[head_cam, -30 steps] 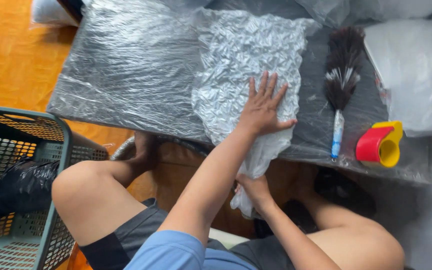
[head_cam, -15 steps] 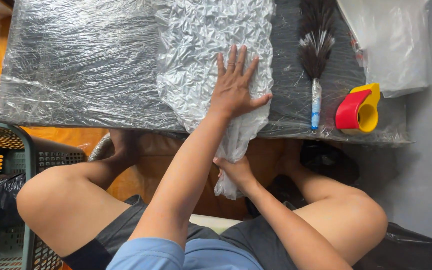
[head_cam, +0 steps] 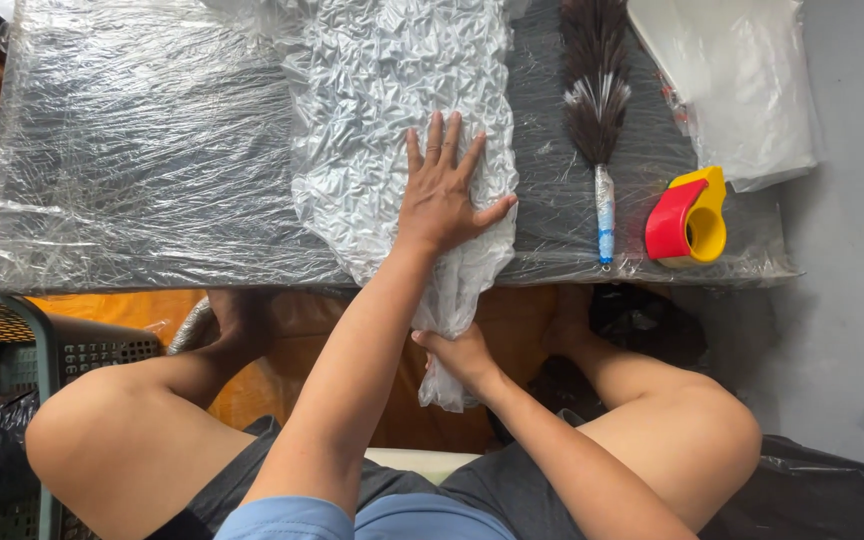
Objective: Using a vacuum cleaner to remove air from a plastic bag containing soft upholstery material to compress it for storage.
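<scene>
Crinkled clear plastic sheet (head_cam: 402,110) lies lengthwise across the middle of the wrap-covered table (head_cam: 142,170), its near end hanging over the front edge. Left hand (head_cam: 444,195) rests flat on the sheet, fingers fully spread, gripping nothing. Right hand (head_cam: 460,350), below the table edge, is closed around the hanging end. Feather duster (head_cam: 597,110) lies just right of the sheet, handle toward the person. Red-and-yellow tape dispenser (head_cam: 690,215) sits further right, near a white plastic bag (head_cam: 742,80). Green basket (head_cam: 2,350) stands at the left.
</scene>
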